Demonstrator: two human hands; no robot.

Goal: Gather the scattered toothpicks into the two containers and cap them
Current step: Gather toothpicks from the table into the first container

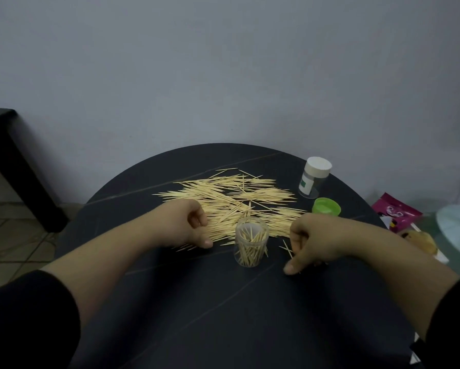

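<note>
Toothpicks (231, 201) judged light, stiff, sharp-tipped; pinch bundles mid-length. Left hand (189, 225) and right hand (312, 242) curled beside them; whether either holds any cannot be told.

**Toothpicks mostly loose, one container open, one capped**

The pale wooden toothpicks (231, 206) lie in a wide, loose heap across the middle of the dark surface (197, 302), most pointing roughly left to right and many crossing one another. A few strays (286, 247) lie apart at the heap's near right edge.

The open container (251, 242), a clear round tub, stands upright at the near edge of the heap. It is partly filled with toothpicks leaning at mixed angles.

The capped container (310, 183), clear with a green and white label, stands upright at the far right, closed by a white cap (319, 166). The green cap (326, 206) rests on the surface just in front of it.
</note>
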